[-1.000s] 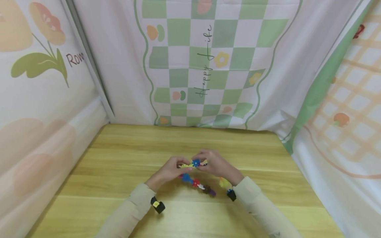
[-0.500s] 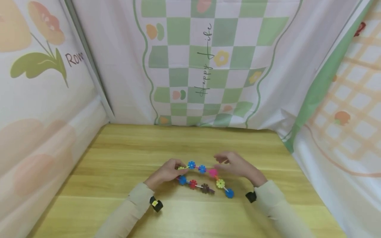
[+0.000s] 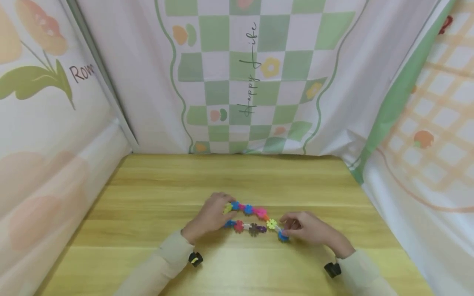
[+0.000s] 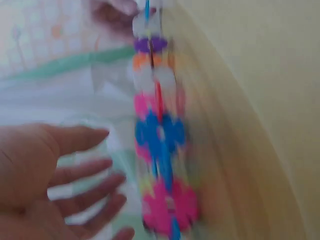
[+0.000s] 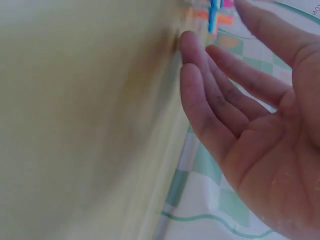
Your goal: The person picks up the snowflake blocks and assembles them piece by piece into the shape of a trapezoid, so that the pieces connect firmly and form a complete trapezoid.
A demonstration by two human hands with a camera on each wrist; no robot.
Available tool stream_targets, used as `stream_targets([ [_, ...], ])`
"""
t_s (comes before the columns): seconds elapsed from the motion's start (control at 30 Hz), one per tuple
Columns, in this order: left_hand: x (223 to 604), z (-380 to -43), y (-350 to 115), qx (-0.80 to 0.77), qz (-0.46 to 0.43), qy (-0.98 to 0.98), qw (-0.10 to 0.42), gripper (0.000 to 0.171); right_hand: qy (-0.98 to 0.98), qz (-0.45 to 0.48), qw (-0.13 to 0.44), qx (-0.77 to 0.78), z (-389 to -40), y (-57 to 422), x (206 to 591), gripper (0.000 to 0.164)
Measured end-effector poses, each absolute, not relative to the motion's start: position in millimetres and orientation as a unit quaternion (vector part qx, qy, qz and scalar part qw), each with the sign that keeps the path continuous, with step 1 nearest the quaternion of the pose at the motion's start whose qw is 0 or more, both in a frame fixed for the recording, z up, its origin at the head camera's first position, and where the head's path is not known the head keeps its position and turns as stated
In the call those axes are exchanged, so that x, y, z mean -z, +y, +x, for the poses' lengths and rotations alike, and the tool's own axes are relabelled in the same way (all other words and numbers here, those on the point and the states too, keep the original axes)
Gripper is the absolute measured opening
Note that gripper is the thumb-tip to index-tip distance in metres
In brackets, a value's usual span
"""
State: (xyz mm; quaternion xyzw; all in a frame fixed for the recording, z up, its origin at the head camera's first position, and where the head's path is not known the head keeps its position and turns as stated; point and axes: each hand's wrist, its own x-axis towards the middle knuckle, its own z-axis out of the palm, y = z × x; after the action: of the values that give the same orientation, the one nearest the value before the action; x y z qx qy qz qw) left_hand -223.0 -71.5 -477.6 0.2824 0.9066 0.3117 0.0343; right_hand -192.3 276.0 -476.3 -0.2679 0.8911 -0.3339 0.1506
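A chain of colourful plastic snowflake discs (image 3: 248,209) lies bent into a sideways U on the table, its two loose ends to the right. At the bend on the left is my left hand (image 3: 212,216), around a yellow disc in the head view. The left wrist view shows the fingers of my left hand (image 4: 55,180) spread, beside a pink disc (image 4: 170,206) and apart from it. My right hand (image 3: 309,230) is at the chain's right end, thumb by the blue disc (image 3: 283,235). In the right wrist view, a gap shows between thumb and fingers of my right hand (image 5: 250,110).
The wooden table (image 3: 237,176) carries the chain in its middle. Printed cloth curtains stand around it: a green checked one (image 3: 252,82) at the back, others at left and right. A black wrist camera (image 3: 332,269) hangs under the right wrist.
My right hand let go of the upper part of the chain, moved right, then came down to the blue end disc. My left hand has loosened from the chain. The view has shifted slightly.
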Motion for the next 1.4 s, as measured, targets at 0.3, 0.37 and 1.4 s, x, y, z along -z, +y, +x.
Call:
stream_targets([
  [0.3, 486, -210, -26, -0.219, 0.436, 0.872, 0.034, 0.022, 0.876, -0.231, 0.142, 0.398, -185, 258, 481, 0.024],
  [0.37, 489, -211, -22, -0.224, 0.431, 0.873, 0.042, 0.017, 0.872, -0.215, 0.148, 0.415, -183, 254, 482, 0.022],
  [1.4, 489, -200, -19, -0.261, 0.442, 0.854, 0.084, 0.024, 0.826, -0.094, 0.209, 0.514, -172, 234, 485, 0.020],
])
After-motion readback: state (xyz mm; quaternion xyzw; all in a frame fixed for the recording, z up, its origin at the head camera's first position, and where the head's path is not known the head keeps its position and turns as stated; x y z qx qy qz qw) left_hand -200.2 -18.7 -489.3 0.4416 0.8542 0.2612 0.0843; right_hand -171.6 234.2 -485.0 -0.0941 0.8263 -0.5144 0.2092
